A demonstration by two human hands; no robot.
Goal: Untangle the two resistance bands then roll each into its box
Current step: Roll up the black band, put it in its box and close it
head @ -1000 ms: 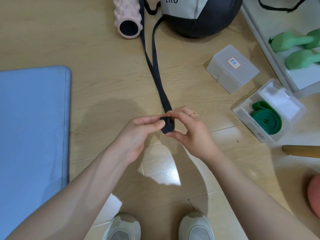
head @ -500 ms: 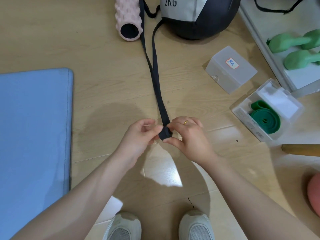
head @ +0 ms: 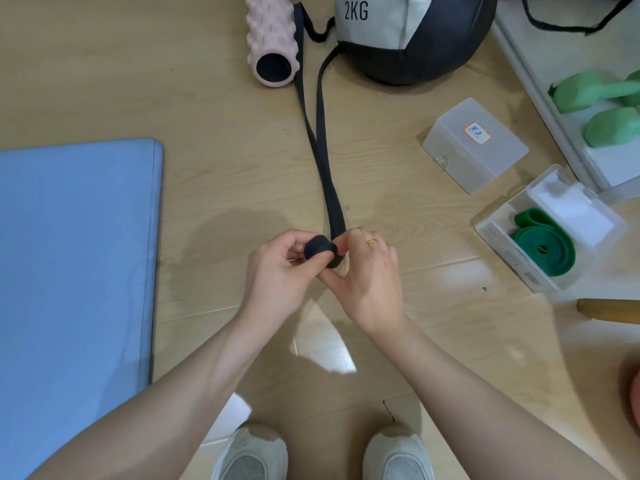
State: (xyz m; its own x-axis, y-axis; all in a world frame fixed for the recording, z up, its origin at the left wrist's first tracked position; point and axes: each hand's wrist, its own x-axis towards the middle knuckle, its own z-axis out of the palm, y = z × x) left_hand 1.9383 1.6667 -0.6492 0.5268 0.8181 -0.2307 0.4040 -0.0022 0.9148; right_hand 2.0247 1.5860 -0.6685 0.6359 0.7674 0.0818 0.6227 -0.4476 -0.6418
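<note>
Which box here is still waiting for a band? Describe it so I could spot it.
Start at the big dark 2KG ball at the top. Below and right of it two clear boxes sit on the floor. The nearer open box holds a green band; the closed box with a small sticker is yours.

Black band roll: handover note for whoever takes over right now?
Left hand: fingers pinch the small rolled end of the black band.
Right hand: fingers support the same roll from its side.
Most of the black band lies unrolled on the floor toward the 2KG ball.
Done: green band coiled in its open box.
Left: finish rolling, open the closed box, put the roll in.
</note>
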